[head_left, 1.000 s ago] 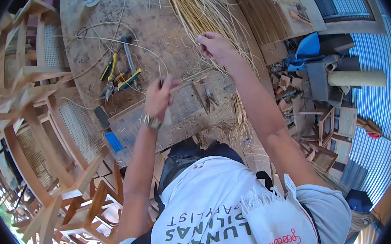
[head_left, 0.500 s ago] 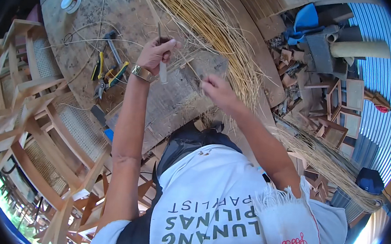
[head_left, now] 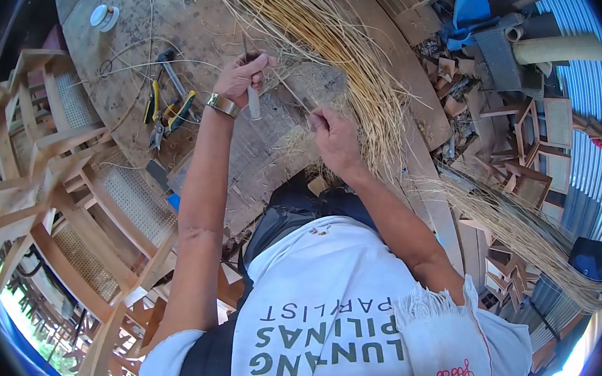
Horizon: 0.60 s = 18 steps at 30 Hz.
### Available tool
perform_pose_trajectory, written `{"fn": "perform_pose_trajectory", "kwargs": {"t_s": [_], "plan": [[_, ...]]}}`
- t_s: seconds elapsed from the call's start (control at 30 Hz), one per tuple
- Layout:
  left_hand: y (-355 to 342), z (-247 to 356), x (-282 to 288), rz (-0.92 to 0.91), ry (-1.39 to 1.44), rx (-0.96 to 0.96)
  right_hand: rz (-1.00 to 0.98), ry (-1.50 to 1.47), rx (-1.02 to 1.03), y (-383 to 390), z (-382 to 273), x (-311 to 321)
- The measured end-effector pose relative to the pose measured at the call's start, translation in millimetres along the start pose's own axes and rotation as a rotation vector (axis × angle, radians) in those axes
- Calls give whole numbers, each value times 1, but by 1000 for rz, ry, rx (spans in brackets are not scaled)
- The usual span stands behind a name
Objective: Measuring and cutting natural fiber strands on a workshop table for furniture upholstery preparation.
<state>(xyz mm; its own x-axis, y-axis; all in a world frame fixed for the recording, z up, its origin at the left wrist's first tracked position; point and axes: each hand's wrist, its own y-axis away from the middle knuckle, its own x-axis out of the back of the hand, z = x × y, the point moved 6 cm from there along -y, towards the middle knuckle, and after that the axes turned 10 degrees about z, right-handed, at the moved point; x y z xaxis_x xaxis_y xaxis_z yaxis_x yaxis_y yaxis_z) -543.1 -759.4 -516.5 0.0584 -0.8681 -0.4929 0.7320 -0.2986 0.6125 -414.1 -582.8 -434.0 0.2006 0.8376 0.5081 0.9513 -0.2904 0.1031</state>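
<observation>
My left hand (head_left: 239, 80), with a metal watch (head_left: 223, 104) at the wrist, is closed around a knife. The pale handle (head_left: 254, 105) sticks out below the fist and the narrow blade (head_left: 245, 44) points away from me. From near the left fingers a thin cane strip (head_left: 289, 89) slants down to my right hand (head_left: 337, 139), whose thumb and fingers pinch its end. Both hands hover over a worn board (head_left: 266, 138) strewn with fine shavings. A large bundle of long cane strands (head_left: 328, 43) lies just beyond the right hand.
Yellow-handled pliers (head_left: 152, 103), cutters (head_left: 171, 121) and a hammer-like tool (head_left: 172, 69) lie on the table left of my hand. A white round container (head_left: 104, 17) sits farther off. Wooden chair frames with woven cane (head_left: 132, 195) crowd the left. More strands (head_left: 512, 231) extend right.
My right hand has turned, its fingers now pointing more away from me, and sits slightly lower. The left hand keeps its grip on the knife. The whole view has shifted slightly.
</observation>
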Motion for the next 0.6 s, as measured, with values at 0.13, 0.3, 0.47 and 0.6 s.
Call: {"fn": "perform_pose_trajectory", "kwargs": {"t_s": [0.13,0.3,0.47,0.6], "plan": [[-3,-10,7,55,-79,27,-21,193,-16,1,10,-7],[-3,-12,6,23,-41,-7,54,289,229,11,-3,-4],[-11,-14,9,-6,-32,-23,37,413,275,12,-8,-6],[-17,-20,12,23,-76,-8,15,392,296,11,5,-10]]}}
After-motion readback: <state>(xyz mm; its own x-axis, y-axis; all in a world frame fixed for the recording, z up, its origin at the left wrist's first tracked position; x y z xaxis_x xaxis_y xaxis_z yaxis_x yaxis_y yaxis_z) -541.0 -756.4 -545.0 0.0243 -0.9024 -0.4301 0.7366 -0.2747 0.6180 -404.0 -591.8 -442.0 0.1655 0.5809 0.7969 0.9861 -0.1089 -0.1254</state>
